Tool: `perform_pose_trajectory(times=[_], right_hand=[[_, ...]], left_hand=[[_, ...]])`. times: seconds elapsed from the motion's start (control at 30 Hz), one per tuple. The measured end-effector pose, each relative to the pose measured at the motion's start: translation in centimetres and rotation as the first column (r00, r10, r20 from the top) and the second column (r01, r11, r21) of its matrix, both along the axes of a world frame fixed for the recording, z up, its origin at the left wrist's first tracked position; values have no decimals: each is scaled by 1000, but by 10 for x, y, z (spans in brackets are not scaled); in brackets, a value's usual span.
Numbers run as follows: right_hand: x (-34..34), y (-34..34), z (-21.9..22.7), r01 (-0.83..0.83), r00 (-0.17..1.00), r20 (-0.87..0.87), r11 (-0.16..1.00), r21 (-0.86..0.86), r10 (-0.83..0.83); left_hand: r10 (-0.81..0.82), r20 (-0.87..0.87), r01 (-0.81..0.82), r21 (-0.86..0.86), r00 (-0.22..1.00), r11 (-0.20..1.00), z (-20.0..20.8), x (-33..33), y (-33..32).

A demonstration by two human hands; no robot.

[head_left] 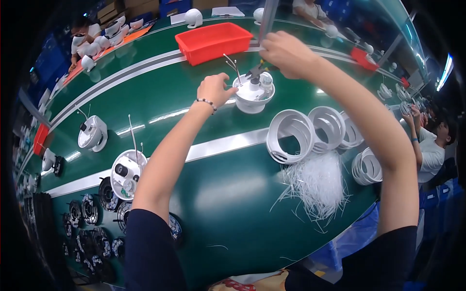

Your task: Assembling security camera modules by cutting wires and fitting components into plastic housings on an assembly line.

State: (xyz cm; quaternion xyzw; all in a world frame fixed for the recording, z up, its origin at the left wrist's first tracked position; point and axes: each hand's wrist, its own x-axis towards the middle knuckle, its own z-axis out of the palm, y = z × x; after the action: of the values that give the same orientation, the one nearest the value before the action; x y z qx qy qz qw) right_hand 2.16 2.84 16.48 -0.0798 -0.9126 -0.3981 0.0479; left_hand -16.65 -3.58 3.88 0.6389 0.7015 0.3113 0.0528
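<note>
A white round camera housing [252, 103] sits on the green work surface ahead of me, with thin wires rising from its left part and a clear round part at its right. My left hand [213, 90] is at its left rim, the thumb touching the edge and the index finger held apart. In my right hand [285, 52] is a pair of cutting pliers [255, 72] with dark jaws and yellow-marked handles, gripped from above. The jaws reach over the dark part in the housing's middle; whether they close on anything is too small to tell.
A red bin [213, 44] stands beyond the housing. White rings [290, 136] and a heap of clear plastic strips [318, 184] lie to the right. Similar housings [93, 133] and black ring-shaped parts [90, 209] are on the left. Other people [429, 145] work nearby.
</note>
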Motion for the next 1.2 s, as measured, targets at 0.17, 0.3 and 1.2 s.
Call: perform_pose_trajectory(times=[0.17, 0.3, 1.2], right_hand=[[-35, 25, -29, 118, 974, 195, 993, 14, -119], [-38, 33, -45, 185, 967, 176, 983, 1, -182], [-2, 59, -49, 347, 918, 196, 938, 15, -343]], left_hand=[[40, -88, -35, 60, 995, 998, -14, 3, 26], [56, -94, -46, 105, 994, 993, -13, 13, 34], [90, -24, -89, 55, 996, 995, -20, 66, 68]])
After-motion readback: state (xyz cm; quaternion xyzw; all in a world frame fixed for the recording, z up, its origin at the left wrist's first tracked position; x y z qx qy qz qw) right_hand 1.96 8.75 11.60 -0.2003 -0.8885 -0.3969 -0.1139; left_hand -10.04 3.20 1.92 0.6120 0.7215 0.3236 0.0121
